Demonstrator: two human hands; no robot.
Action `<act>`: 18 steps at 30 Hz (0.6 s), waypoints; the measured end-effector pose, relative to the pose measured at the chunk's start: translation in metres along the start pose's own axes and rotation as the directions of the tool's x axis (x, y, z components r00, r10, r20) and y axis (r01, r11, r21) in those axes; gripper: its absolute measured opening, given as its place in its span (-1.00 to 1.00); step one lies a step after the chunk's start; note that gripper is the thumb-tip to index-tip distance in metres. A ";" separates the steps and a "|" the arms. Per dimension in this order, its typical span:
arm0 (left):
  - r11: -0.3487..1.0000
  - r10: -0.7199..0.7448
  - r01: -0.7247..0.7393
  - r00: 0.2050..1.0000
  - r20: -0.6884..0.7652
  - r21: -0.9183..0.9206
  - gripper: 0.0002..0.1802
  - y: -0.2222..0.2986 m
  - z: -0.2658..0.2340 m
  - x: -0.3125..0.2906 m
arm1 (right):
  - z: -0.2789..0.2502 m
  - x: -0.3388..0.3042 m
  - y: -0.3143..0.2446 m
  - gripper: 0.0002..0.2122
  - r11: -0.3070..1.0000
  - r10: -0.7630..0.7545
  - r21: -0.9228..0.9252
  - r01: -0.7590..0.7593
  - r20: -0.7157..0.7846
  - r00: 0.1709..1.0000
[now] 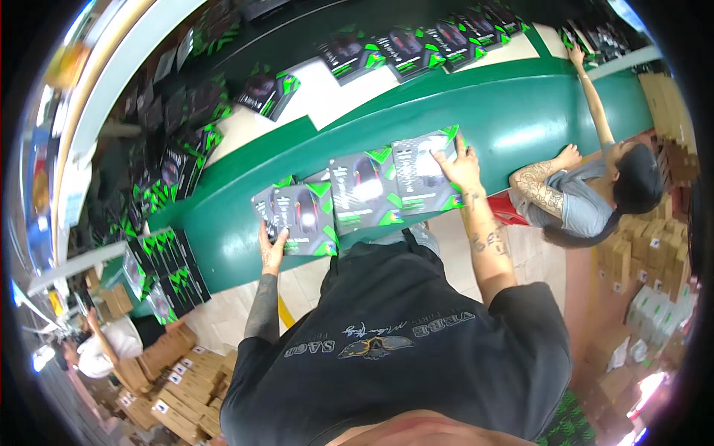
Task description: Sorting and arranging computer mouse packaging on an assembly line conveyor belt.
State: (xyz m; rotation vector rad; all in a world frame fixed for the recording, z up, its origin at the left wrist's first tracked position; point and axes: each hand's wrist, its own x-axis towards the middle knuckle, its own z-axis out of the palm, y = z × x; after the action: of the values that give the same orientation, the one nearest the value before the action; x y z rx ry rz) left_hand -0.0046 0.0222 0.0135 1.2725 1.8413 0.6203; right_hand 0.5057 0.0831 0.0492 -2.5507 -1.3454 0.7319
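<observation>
- Clamped with left hand (272, 250) on lower left side of flat, rectangular grey box with bright green corners (301, 215); thumb over its face.
- Clamped with right hand (462, 167) on upper right side of rightmost grey-and-green box (424, 178), thumb across its face.
- Seen between these: middle grey-and-green box (364, 192), touching or overlapping both; tucked behind at far left, partly hidden box of same kind (262, 199).
- All over near side of long, smooth green bench (227, 238); cannot tell whether resting or slightly raised.
- Beyond: row of similar dark boxes (409, 52), partly over white sheets (318, 85).
- Farther left: upright-packed black-and-green boxes (167, 260); below, brown cardboard cartons (182, 390).
- Farther right: co-worker in grey top (584, 204), reaching one arm across to dark packages (580, 41).
</observation>
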 end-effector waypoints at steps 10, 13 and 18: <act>0.919 0.392 -0.382 0.910 -0.133 0.097 -0.15 0.018 0.033 -0.013 | 0.018 -0.002 -0.025 -0.12 0.924 -0.309 0.210 0.320 -0.085 0.947; 0.719 0.583 -0.476 0.810 -0.067 0.507 0.01 0.036 0.037 -0.052 | 0.020 -0.028 -0.020 -0.05 0.864 -0.502 -0.048 0.501 -0.010 0.865; 0.564 0.657 -0.685 0.711 0.252 0.462 0.16 0.104 0.071 -0.052 | -0.008 -0.052 -0.022 0.09 0.619 -0.596 -0.417 0.666 0.304 0.743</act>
State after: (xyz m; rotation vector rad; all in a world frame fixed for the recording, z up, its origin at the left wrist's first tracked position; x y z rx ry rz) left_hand 0.1190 0.0099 0.0689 2.4107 1.4687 0.4532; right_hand 0.4690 0.0546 0.0821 -2.0449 -2.5829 0.4408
